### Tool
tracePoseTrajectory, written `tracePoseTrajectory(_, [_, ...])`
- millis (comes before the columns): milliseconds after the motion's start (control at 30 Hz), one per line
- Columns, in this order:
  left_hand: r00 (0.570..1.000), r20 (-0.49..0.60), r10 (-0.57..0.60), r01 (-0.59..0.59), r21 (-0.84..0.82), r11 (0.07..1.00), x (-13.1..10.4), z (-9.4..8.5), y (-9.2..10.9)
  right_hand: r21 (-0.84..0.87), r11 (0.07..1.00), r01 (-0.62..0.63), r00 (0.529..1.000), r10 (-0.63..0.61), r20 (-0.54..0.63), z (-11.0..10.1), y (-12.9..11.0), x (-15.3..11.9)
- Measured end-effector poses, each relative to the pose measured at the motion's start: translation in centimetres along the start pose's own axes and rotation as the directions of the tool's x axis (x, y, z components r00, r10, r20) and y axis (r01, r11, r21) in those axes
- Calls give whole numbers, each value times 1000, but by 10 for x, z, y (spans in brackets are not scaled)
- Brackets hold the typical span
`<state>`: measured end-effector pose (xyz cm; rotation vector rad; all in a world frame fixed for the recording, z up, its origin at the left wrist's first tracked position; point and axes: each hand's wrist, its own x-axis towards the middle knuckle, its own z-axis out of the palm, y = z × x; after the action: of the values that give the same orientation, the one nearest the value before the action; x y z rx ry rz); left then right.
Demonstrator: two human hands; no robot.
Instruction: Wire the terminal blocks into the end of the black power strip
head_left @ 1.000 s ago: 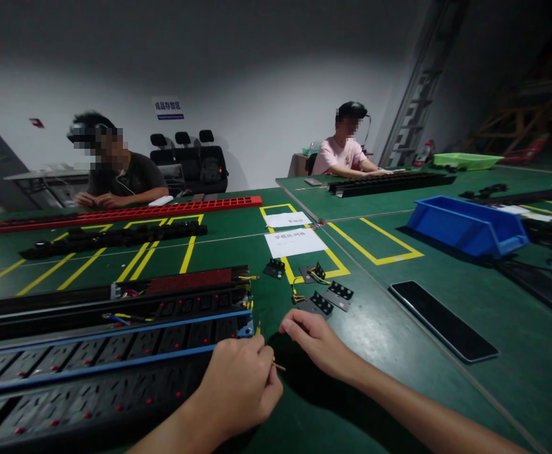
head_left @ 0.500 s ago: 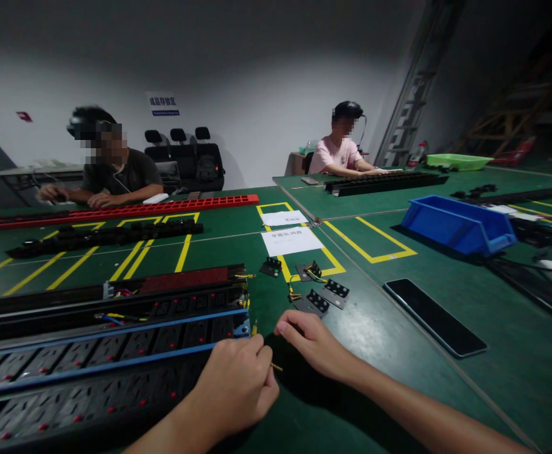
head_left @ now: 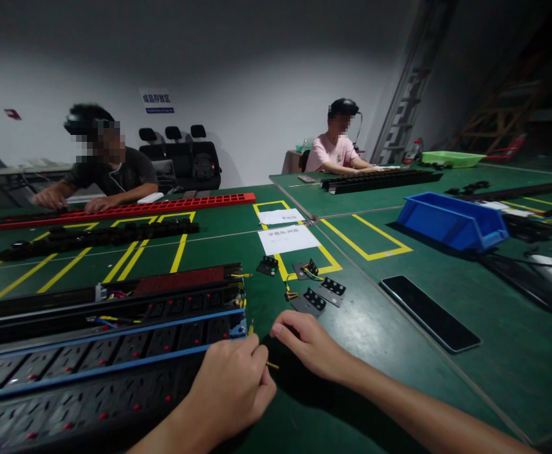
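My left hand is closed beside the ends of the power strips. A thin brass-coloured screw sticks out from between its fingers, pointing right. Close by, my right hand has its fingers curled in and its thumb against them; anything inside is hidden. The two hands are apart. To the left lies a blue-edged power strip with red-dotted sockets, and another black strip in front of it. Beyond my right hand are several black end brackets, yellow-green wires and small brass screws.
A phone lies to the right, with a blue bin behind it. White paper labels sit within yellow tape outlines. Two people work across the green table, near a long red rail and black rails.
The whole view has shifted slightly, so things sit a little farther left. Both hands keep nearly the same pose, and the brass-coloured screw stays in my left fingers.
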<state>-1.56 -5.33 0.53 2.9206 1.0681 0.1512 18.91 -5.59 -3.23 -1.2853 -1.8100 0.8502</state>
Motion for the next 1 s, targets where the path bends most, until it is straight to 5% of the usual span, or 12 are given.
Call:
tracePoseTrajectory(733, [1000, 23, 21, -21, 12, 1000, 0, 3, -1, -89, 994, 59, 998, -60, -4, -3, -6, 0])
tracePoseTrajectory(867, [999, 31, 24, -25, 24, 999, 2, 2, 0, -256, 967, -13, 982, -35, -184, -30, 0, 3])
tracePoseTrajectory(1000, [999, 29, 38, -39, 14, 999, 2, 0, 0, -520, 831, -200, 887, -71, -456, -77, 21, 6])
